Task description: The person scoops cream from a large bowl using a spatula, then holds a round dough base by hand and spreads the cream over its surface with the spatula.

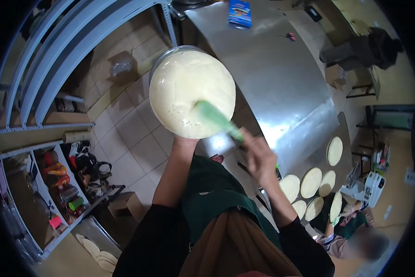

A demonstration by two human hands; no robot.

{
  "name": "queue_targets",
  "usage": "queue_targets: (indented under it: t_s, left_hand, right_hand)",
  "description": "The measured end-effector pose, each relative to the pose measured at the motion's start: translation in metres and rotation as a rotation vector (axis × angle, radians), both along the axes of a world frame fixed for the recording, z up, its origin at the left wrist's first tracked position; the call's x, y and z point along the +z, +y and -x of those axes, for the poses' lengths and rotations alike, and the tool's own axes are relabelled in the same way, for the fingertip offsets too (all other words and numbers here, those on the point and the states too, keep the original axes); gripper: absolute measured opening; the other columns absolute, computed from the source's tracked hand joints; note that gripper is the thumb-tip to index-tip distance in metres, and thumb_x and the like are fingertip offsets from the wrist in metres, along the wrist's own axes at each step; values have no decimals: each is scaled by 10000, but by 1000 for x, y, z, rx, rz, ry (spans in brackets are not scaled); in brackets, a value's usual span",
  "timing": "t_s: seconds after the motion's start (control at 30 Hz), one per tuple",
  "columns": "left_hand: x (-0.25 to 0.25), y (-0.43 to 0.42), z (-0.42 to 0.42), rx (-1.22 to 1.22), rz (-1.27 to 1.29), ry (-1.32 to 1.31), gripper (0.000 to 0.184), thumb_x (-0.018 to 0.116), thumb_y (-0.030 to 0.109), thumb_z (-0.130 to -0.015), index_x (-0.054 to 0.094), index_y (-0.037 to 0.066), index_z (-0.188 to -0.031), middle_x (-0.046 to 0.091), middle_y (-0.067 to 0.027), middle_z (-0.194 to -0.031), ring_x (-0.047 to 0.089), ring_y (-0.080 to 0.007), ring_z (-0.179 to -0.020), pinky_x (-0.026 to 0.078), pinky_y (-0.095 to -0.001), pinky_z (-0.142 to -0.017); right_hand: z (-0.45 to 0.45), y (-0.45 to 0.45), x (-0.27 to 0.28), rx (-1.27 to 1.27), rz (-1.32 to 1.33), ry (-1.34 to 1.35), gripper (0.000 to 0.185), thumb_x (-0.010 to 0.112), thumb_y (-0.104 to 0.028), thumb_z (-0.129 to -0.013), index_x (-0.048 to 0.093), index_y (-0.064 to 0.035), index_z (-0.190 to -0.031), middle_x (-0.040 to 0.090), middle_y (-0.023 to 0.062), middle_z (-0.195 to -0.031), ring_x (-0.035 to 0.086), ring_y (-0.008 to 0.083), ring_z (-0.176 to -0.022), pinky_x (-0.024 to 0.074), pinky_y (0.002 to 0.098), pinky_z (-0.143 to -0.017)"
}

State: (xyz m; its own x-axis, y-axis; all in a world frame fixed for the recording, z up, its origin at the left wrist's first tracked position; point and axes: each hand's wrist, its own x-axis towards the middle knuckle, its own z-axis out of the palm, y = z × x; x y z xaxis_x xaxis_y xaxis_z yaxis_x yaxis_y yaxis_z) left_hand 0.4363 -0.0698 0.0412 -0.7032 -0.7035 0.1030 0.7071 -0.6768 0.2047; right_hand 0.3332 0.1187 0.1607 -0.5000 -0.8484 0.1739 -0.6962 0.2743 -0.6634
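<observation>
Under spatula (214,117) – glossy, pale-yel. mass (184,81)

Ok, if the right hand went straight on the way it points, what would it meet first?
Probably the near edge of the pale round; the green spatula in the right hand overlaps it in view, though depth is unclear.

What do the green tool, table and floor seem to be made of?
Green tool: plastic or silicone, perhaps; its colour suggests that, but motion blur hides the finish.
Table: probably stainless steel, satin; grey with broad, soft glare.
Floor: likely glazed tile; pale squares, joint lines, bright reflection.
</observation>
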Motion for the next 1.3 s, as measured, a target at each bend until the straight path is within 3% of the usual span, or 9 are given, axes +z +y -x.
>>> queue_targets:
  t_s: [0.3,0.4,0.53,0.67,0.8,0.93,1.1,1.2,1.3]
  left_hand:
    - [34,61,43,-188,6,-50,750,455,596,-858,299,120,-1415,388,-121,-1407,428,-306,-1252,371,-492,-1026]
    - [21,84,54,-322,-77,306,719,432,578,-877,301,118,-1414,376,-110,-1417,418,-292,-1261,355,-487,-1040]
    - [25,100,59,-310,42,201,696,415,562,-892,299,117,-1414,371,-104,-1422,405,-279,-1270,345,-471,-1049]
    - [29,116,57,-269,215,27,665,414,539,-902,320,110,-1401,389,-104,-1407,410,-275,-1266,347,-464,-1050]
    - [31,129,54,-196,319,-226,626,450,506,-898,388,90,-1362,452,-117,-1354,449,-292,-1233,374,-481,-1032]
    - [29,125,63,-239,-357,-125,629,460,504,-893,389,88,-1359,442,-112,-1363,438,-296,-1241,372,-480,-1034]
    - [40,146,85,-381,95,309,678,441,546,-883,329,121,-1399,399,-86,-1403,386,-281,-1284,330,-474,-1060]
    - [53,151,84,-432,-62,337,668,460,537,-876,365,105,-1378,418,-102,-1386,405,-308,-1267,339,-505,-1047]
    - [73,150,84,-428,-95,111,692,436,580,-868,354,139,-1394,388,-82,-1415,379,-315,-1287,305,-523,-1059]
  right_hand:
    - [6,97,35,-203,28,-144,564,568,115,-732,586,-120,-1244,549,80,-707,538,176,-600,458,294,-541]
    - [1,95,18,-162,119,22,596,584,99,-715,569,-137,-1262,551,99,-717,544,207,-595,473,326,-564]
    - [-29,115,49,3,37,-109,509,600,78,-721,613,-107,-1196,566,112,-753,578,239,-627,487,320,-589]
    - [14,125,34,-364,160,-169,468,558,90,-742,621,-77,-1175,569,107,-717,564,210,-593,474,281,-560]
    - [-22,134,47,30,18,-10,536,607,72,-676,624,-104,-1182,554,76,-721,561,202,-600,462,305,-536]
    - [8,152,-1,-278,318,-384,300,583,-64,-880,616,-38,-1177,588,43,-819,477,88,-579,409,247,-513]
    - [15,147,8,-347,575,-1272,418,566,-128,-918,479,-48,-1319,529,5,-797,390,47,-518,335,192,-471]
    - [37,144,15,-390,653,-1282,382,566,-133,-919,507,-42,-1286,449,-45,-651,375,43,-497,309,194,-453]
    - [60,161,32,-352,576,-1010,346,573,-93,-902,556,-28,-1242,577,23,-811,417,49,-512,365,198,-484]
